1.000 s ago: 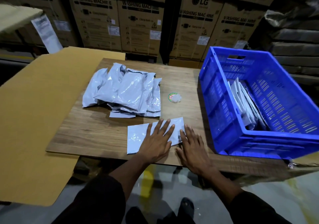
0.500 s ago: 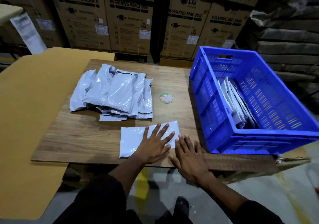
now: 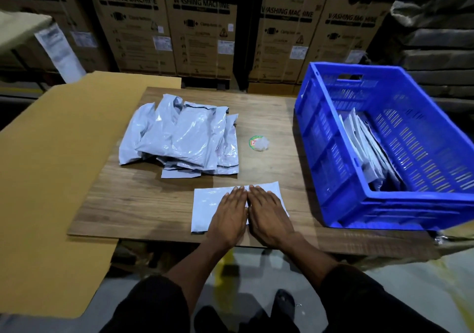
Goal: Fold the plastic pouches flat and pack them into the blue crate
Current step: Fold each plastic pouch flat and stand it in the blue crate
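Both hands, left (image 3: pixel 229 216) and right (image 3: pixel 266 214), press flat-fingered on one pouch (image 3: pixel 207 208). Pouch pile (image 3: pixel 179 137) at 11 o'clock. Blue crate (image 3: pixel 331 158) at 2 o'clock, sticker disc (image 3: pixel 257 143) between.

Overall light: pretty dim, warehouse-style; the table (image 3: pixel 266 117) is lit from overhead.
Glare: soft white sheen is seen on the pouch pile (image 3: pixel 179 137).
Shadows: a dark band is cast left of the blue crate (image 3: pixel 384 204).
Background: stacked cartons (image 3: pixel 200 29) are left murky, print slightly smeared.
Distortion: straight edges are bowed toward the corners, wide-angle stuff.
Blur: far right edge is softened.
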Demonstrator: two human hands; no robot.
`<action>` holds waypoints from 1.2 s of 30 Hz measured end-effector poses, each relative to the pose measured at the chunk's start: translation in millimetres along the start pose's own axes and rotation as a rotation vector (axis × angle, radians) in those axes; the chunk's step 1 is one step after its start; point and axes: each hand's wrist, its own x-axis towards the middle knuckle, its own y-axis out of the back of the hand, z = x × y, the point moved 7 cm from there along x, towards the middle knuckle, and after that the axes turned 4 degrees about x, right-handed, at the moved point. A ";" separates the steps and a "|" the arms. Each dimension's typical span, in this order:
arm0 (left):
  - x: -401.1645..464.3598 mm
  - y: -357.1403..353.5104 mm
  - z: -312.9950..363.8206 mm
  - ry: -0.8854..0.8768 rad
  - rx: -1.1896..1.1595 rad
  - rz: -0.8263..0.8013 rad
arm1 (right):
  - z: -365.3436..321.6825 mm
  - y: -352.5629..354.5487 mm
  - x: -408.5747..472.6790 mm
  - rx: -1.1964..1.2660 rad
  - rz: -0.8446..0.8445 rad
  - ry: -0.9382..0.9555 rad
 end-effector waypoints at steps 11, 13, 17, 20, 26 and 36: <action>-7.2 2.2 -14.0 0.093 0.068 -0.083 | 18.4 -8.0 -7.1 -0.103 -0.029 -0.030; -12.1 4.3 -18.5 0.101 0.049 -0.074 | 16.9 -10.3 -6.8 -0.108 -0.046 -0.038; -15.7 7.7 -24.1 0.136 0.046 -0.041 | 19.3 -11.8 -7.2 -0.117 -0.046 -0.062; -20.7 12.9 -30.4 0.177 0.068 -0.003 | 22.1 -12.1 -10.6 -0.122 -0.038 -0.071; -31.6 21.1 -48.6 0.235 0.140 0.039 | 22.2 -11.8 -16.1 -0.117 -0.018 -0.083; -32.3 22.8 -57.4 0.258 0.029 0.035 | 9.6 -1.6 -9.6 -0.148 -0.030 -0.076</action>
